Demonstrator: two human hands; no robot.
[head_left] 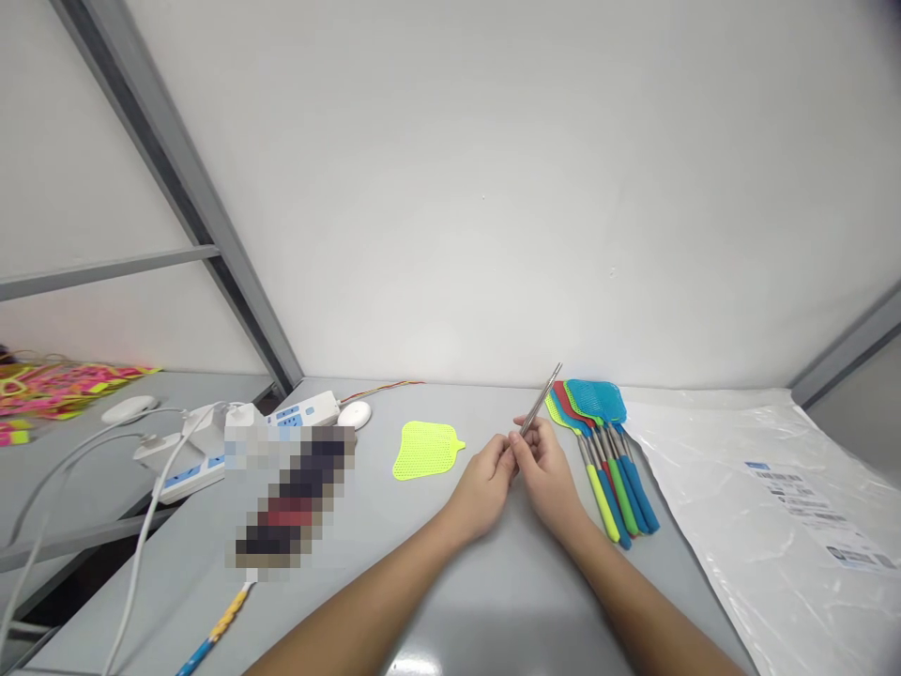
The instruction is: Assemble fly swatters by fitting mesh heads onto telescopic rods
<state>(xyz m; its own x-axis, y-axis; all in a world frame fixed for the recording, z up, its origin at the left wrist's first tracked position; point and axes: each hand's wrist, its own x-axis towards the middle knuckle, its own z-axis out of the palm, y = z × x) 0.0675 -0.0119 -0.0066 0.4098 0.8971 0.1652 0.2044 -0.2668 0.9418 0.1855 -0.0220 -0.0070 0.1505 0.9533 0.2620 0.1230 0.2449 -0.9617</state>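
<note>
Above the middle of the table, my left hand (485, 483) and my right hand (547, 474) meet, fingers closed together around the lower part of a slim metal rod (541, 401). The rod tilts up and to the right; its lower end is hidden in my hands. To the left of my hands, a yellow-green perforated fly swatter head (426, 451) lies flat, detached from any handle. Close on the right lies a stack of several fly swatters (597, 402) with blue, red and green heads, metal shafts and coloured grips (623, 488).
A white plastic mailing bag (732, 469) with printed labels covers the right side. At left are power strips (310, 411) with plugs and white cables, a round white disc (354, 415) and a pixelated object (296, 502). Pink and yellow items (70, 385) lie farther left.
</note>
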